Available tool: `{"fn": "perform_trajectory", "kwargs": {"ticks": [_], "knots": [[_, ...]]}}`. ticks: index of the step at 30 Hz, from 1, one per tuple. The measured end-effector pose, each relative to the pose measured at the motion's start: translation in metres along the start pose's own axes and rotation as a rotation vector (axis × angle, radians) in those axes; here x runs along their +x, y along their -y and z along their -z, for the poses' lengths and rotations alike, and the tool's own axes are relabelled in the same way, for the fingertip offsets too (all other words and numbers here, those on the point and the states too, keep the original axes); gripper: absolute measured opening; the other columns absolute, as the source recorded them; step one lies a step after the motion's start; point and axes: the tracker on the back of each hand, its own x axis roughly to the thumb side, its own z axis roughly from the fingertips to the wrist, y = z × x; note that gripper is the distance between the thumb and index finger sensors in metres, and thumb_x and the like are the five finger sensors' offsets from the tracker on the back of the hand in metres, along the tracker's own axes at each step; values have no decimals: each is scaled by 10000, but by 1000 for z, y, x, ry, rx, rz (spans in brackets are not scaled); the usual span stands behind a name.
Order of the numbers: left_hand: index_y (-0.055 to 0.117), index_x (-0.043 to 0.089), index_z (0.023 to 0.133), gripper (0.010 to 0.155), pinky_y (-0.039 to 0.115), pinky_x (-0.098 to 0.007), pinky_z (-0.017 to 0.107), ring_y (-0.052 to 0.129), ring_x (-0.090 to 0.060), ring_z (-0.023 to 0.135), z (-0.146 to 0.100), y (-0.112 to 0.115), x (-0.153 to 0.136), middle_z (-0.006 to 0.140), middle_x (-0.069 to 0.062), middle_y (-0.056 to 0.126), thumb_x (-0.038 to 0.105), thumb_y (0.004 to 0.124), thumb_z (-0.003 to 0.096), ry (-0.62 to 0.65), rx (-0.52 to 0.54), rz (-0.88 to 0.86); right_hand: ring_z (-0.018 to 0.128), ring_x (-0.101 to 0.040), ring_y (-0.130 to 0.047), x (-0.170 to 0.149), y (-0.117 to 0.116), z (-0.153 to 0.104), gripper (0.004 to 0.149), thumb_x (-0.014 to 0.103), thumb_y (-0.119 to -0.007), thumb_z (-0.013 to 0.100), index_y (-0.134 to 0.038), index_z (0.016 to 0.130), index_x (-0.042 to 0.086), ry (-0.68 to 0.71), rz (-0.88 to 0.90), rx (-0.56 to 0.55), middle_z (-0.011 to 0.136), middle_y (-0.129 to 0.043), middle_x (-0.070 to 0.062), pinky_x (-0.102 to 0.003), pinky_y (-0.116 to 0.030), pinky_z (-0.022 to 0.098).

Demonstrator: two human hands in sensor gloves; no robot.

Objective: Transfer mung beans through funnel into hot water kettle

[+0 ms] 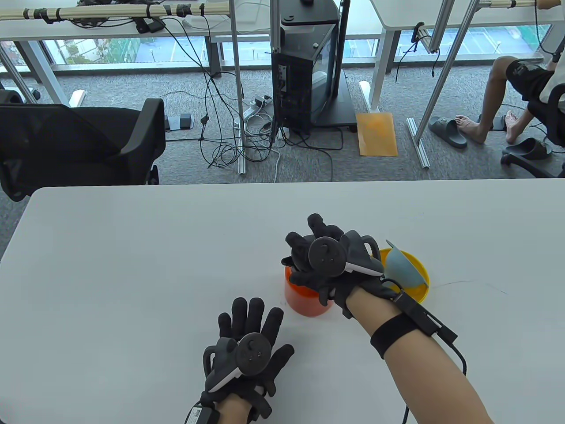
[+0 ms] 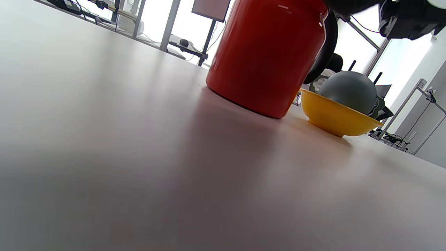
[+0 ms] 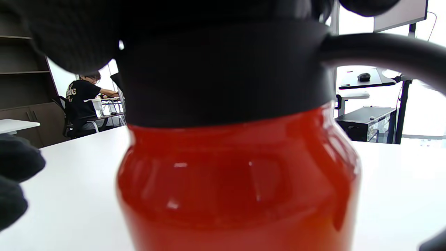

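While right hand (image 1: 326, 265) covers glossy orange kettle (image 1: 304, 300), rounded yellow bowl (image 1: 419, 282) beside

1. The red round-bodied kettle with a black collar and handle (image 1: 306, 300) stands on the white table (image 1: 132, 265), right of centre.
2. The yellow plastic bowl (image 1: 418, 289) sits just right of it.
3. A grey-blue funnel (image 1: 402, 268) lies in the bowl.
4. The right hand (image 1: 329, 260) is on the kettle's top.
5. The left hand (image 1: 247, 349) lies flat on the table, nearer and left of the kettle.

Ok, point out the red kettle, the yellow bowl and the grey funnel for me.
red kettle (image 2: 264, 62): left wrist view, on its side wall.
yellow bowl (image 2: 331, 116): left wrist view, on its outer wall.
grey funnel (image 2: 348, 90): left wrist view, on its rounded cone, which lies in the bowl.
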Motion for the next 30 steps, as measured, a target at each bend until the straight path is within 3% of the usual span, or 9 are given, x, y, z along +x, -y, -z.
{"fn": "perform_trajectory", "kwargs": {"ticks": [5,8,11,13,15,19,25,30], "knots": [[254,327,1116,796,38,-680,670,-104,-406,1000,0,0,0,1139,-71,8,653,570,463,-1,-7,-6,884,-541,-374,-1,-7,-4,773,590,-674,454,-431,1094,232,29,-41,3,1079,-115,-234,-612,-486,524],[267,340,1117,805,41,-699,656,-110,-428,996,0,0,1,1145,-78,7,660,578,447,-5,-12,-6,957,-543,-249,3,-11,-7,766,601,-620,455,-389,1094,246,46,-119,9,1103,-192,-199,-681,-381,600],[263,330,1118,802,39,-692,662,-108,-421,996,0,0,0,1142,-77,6,654,577,456,-9,-16,-8,977,-550,-268,1,-13,-6,769,591,-650,472,-386,1096,228,23,-58,21,1106,-291,-215,-726,-339,618],[252,314,1118,788,37,-671,676,-100,-399,999,0,0,0,1135,-72,11,641,572,476,-14,-19,-6,974,-552,-320,0,-11,-7,777,595,-687,466,-426,1093,216,40,-64,-37,1098,-343,-229,-743,-360,610],[270,330,1119,795,35,-692,661,-108,-418,997,1,1,0,1144,-76,10,648,582,461,-21,-26,7,980,-556,-154,-2,-9,-10,855,635,-749,453,-399,1110,215,20,-68,-28,1111,-208,-229,-760,-278,621],[274,338,1119,795,33,-697,656,-109,-423,997,3,2,1,1146,-75,12,646,590,458,-34,-43,42,963,-554,-23,-7,1,-18,965,713,-735,435,-290,1130,212,-15,-15,-19,1108,-96,-231,-778,-212,616],[275,342,1119,796,31,-700,654,-110,-426,998,4,3,0,1148,-73,11,645,595,456,-46,-58,45,933,-553,61,-20,26,-63,979,718,-698,456,-231,1142,199,-35,19,-43,1094,-21,-240,-786,-148,597],[270,336,1118,791,33,-691,660,-106,-415,1000,3,4,0,1144,-69,14,638,595,464,-49,-67,46,928,-554,66,-34,17,-107,976,714,-684,468,-212,1143,190,-57,-26,3,1096,-21,-244,-790,-134,588]]}}
